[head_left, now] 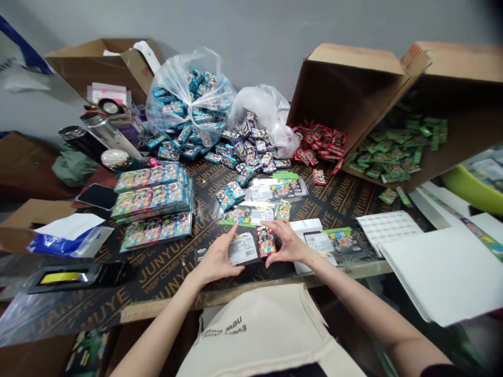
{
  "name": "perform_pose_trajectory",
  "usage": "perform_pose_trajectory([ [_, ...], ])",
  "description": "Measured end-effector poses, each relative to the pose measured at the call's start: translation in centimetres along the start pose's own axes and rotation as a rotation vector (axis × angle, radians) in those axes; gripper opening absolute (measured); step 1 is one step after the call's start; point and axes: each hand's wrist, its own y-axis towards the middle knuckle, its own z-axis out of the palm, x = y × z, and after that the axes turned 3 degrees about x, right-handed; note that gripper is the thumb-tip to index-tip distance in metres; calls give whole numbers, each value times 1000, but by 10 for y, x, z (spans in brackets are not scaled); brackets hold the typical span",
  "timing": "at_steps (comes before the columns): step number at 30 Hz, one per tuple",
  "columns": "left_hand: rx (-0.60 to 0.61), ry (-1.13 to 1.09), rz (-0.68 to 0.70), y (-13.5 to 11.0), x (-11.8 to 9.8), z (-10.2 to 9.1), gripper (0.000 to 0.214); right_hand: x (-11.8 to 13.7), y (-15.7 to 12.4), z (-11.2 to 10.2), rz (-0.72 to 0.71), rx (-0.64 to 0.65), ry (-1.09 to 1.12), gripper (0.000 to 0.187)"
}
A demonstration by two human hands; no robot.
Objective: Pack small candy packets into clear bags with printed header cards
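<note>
My left hand (218, 257) rests on the dark board table (165, 269) with its fingers curved around the left side of a clear packet with a white label (242, 248). My right hand (286, 243) pinches a small red toy pack (266, 241) at the packet's right end. Just beyond the hands lie more clear packets with green header cards (251, 213) and a few loose blue packs (230, 193).
Stacks of filled packets (153, 204) stand at left. Behind are a plastic bag of blue packs (188, 102), a bag of purple packs (255, 141), a tipped box spilling red packs (320, 141) and another with green packs (393, 149). White sheets (444, 272) lie at right, a phone (97, 196) at left.
</note>
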Motion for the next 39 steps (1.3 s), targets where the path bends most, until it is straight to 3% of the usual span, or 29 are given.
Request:
perform_pose_trajectory([
  [17, 31, -62, -22, 2, -12, -8, 111, 6, 11, -7, -113, 41, 120, 97],
  [21, -16, -49, -25, 3, -12, -8, 106, 14, 11, -4, -33, 23, 24, 100],
  [24, -108, -32, -67, 6, -12, -8, 105, 27, 9, 4, 47, -48, -31, 89],
  [27, -108, -2, -77, 9, -12, -7, 106, 31, 7, 6, 22, 25, -32, 69],
  [29, -105, 6, -83, 10, -13, -6, 106, 17, 8, 0, 91, -28, -69, 68],
  [32, -111, 8, -85, 10, -15, -5, 104, -26, 7, -14, 336, -179, -194, 86],
  [34, -106, -4, -75, 10, -17, -5, 102, -55, 5, -21, 430, -133, -252, 92],
  [36, -119, -21, -63, 9, -19, -5, 101, -73, 3, -23, 431, -63, -247, 86],
  [39, -231, -53, -74, 10, -19, -7, 100, -72, 4, -20, 347, -103, -201, 76],
])
